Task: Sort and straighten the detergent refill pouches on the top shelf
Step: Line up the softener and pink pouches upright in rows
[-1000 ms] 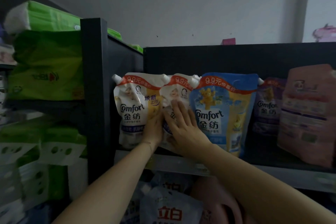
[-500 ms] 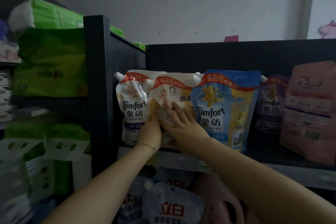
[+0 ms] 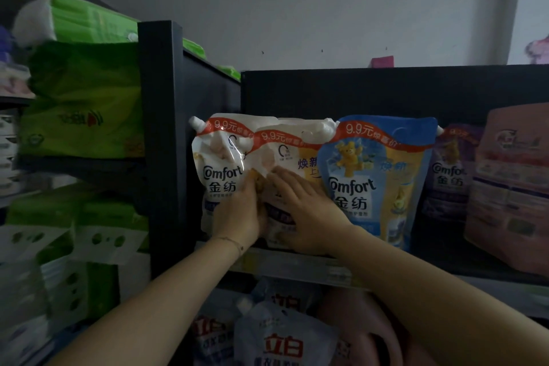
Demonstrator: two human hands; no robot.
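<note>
1. Slid left since a second ago: the second white pouch (image 3: 291,142), now lapping over the right side of the first white pouch (image 3: 214,163). Both stand just left of the blue pouch (image 3: 377,178) on the top shelf (image 3: 297,264).
2. Far left of the blue pouch, beyond the black post (image 3: 160,134): stacked green tissue packs (image 3: 83,104).
3. Between post and blue pouch, hard against the post: first white pouch, upright, spout at its upper left corner.
4. Left hand (image 3: 237,214) set against the seam where the two white pouches overlap, fingers stretched upward and clasping nothing. Fingertips are blurred, so cannot tell whether they are tucked behind the second pouch's edge.
5. Right hand (image 3: 306,211) laid flat on the front of the second white pouch, fingers (image 3: 285,184) straight and slightly spread, pressing rather than gripping. The pouch's red banner shows above the fingertips.
6. Second white pouch's right edge tucked behind the blue pouch's left edge.
7. Right of the blue pouch: purple pouch (image 3: 448,175), partly hidden behind it, then pink pouch (image 3: 511,187).
8. Below the blue pouch, under the shelf: pouch with red characters (image 3: 282,345).
</note>
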